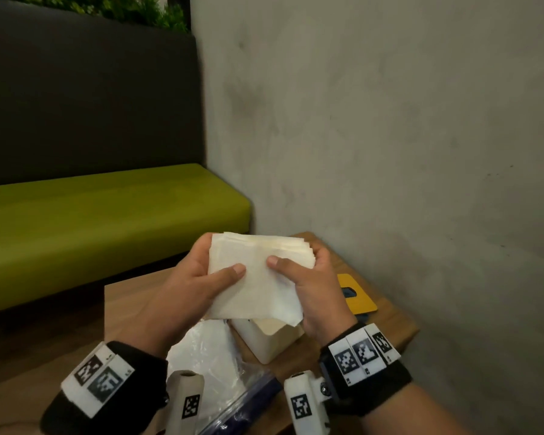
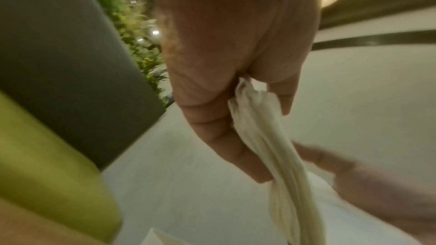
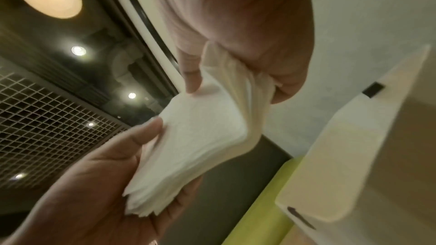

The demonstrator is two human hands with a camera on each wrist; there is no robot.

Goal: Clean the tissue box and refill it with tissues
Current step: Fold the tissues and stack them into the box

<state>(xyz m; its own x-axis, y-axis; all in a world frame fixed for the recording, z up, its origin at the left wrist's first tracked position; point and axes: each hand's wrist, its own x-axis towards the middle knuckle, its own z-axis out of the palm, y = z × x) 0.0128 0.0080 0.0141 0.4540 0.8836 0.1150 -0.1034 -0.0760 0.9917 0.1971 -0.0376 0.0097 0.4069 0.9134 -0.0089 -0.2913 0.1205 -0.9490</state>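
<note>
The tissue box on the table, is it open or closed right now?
Open: the tissue box shows an uncovered top with no lid on it, directly below the tissue stack that both hands hold.

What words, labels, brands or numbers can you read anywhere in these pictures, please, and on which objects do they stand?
No readable text.
Wrist bands: black-and-white square marker patterns; tiny print beside them is too small to read.
Wrist camera mounts: marker patterns only, no letters.
Yellow card on the table: a dark blue shape, no legible words.
Tissue stack, held by left hand and right hand: blank.
White tissue box: no label visible.
</note>
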